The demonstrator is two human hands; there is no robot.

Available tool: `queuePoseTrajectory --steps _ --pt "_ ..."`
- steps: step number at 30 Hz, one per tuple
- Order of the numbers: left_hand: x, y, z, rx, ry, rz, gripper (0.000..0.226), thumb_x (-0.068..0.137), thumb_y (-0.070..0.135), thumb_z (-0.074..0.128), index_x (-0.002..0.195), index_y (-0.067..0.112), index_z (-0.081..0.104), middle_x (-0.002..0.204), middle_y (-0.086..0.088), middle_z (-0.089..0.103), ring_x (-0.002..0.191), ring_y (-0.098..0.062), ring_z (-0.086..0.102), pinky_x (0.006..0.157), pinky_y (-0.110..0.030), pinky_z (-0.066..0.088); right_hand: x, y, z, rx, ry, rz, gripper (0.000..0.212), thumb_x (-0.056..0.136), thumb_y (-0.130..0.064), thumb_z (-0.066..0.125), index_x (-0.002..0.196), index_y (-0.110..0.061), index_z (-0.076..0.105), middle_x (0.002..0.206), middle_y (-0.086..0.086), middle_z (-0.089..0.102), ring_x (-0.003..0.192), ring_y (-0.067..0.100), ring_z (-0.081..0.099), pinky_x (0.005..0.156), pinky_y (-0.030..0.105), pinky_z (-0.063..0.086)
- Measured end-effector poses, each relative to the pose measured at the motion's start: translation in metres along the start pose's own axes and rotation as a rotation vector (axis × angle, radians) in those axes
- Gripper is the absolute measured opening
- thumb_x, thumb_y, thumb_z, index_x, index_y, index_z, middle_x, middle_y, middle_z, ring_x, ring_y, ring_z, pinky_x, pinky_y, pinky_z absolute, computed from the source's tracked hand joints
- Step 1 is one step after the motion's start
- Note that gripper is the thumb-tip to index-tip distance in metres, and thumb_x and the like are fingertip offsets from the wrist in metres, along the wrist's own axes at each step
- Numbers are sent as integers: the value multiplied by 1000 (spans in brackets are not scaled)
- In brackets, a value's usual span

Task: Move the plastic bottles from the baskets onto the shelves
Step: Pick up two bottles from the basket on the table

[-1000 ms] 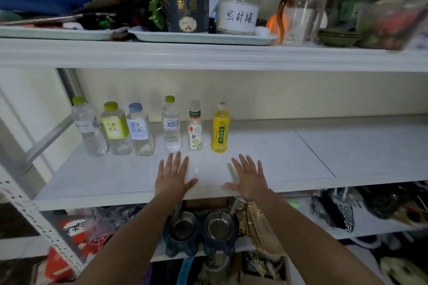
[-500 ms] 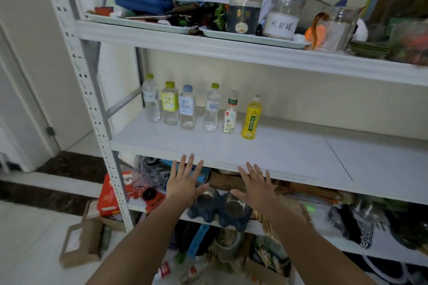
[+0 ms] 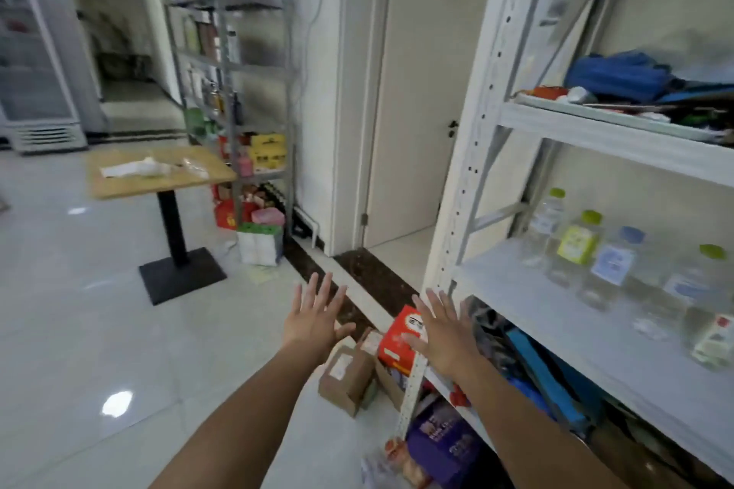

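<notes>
The plastic bottles (image 3: 578, 248) stand in a row on the middle shelf (image 3: 556, 316) at right, long axes vertical, caps pointing up. Nearer, the right hand (image 3: 445, 333) and left hand (image 3: 315, 320) hover off the shelf, each grip spread, holding nothing.

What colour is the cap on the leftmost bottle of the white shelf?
Light green cap, head view.
</notes>
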State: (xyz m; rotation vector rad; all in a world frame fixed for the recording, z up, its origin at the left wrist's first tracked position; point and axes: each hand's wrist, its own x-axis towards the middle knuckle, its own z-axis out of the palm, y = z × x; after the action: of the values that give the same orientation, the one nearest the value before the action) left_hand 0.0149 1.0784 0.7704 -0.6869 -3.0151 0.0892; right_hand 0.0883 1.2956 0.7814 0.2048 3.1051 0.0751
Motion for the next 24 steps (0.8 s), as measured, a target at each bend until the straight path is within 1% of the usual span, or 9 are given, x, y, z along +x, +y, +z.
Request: queuePoseTrajectory --steps 2,3,5,9,14,18,20,23,24 --pt "-21 -47 3 -6 -11 -134 72 97 62 17 153 27 -11 159 -6 -22 145 -29 -21 114 -48 -15 24 -47 0 35 -6 -112 78 89 -72 15 153 -29 2 161 1 -7 148 22 -10 116 50 -7" --pt "-34 -67 7 -2 -22 -198 72 97 62 16 153 27 -12 159 -6 -22 145 -28 -21 115 -48 -15 32 -70 2 62 -10 -172 74 93 -66 23 153 -29 2 161 1 -7 148 22 -10 116 50 -7" --pt "-64 -99 12 23 -38 -309 72 97 62 15 152 27 -13 159 -6 -23 145 -29 -22 115 -48 -14 43 -114 3 75 -21 -295 73 94 -64 27 153 -28 3 161 1 -7 148 22 -10 116 50 -9" --pt "-124 -138 13 33 -19 -557 72 96 62 14 152 26 -13 159 -6 -22 146 -28 -21 115 -48 -14 51 -190 -7 48 -7 -535 72 94 -63 26 153 -27 5 161 1 -5 148 22 -8 117 49 -6" --pt "-224 -144 22 37 -78 -842 71 97 61 14 152 25 -12 159 -6 -20 146 -28 -20 117 -49 -11 25 -263 -14 29 -33 -817 71 95 -63 26 153 -28 3 161 2 -7 148 21 -7 116 46 -7" --pt "-313 -136 35 18 -84 -1075 72 96 62 17 154 26 -7 160 -7 -16 147 -29 -15 116 -48 -9 -21 -318 -4 25 -70 -1039 72 94 -64 25 153 -30 1 161 -1 -10 148 20 -9 117 46 -8" --pt "-362 -123 36 17 -121 -1203 72 96 62 19 154 26 -4 161 -7 -14 147 -29 -13 116 -48 -9 -55 -346 5 -3 -96 -1177 72 94 -64 25 153 -30 1 161 -1 -11 148 20 -10 118 47 -8" --pt "-433 -109 33 18 -144 -1390 72 96 63 21 154 27 -3 161 -6 -14 147 -29 -14 114 -47 -15 -113 -390 9 -11 -95 -1369 73 93 -65 23 153 -30 1 161 -1 -9 147 20 -10 117 47 -9" --pt "-455 -106 31 22 -133 -1452 72 96 63 22 154 27 -2 161 -6 -14 147 -29 -13 112 -47 -20 -132 -404 8 -19 -82 -1431 76 90 -69 16 153 -30 1 161 -1 -9 147 20 -10 117 48 -9"
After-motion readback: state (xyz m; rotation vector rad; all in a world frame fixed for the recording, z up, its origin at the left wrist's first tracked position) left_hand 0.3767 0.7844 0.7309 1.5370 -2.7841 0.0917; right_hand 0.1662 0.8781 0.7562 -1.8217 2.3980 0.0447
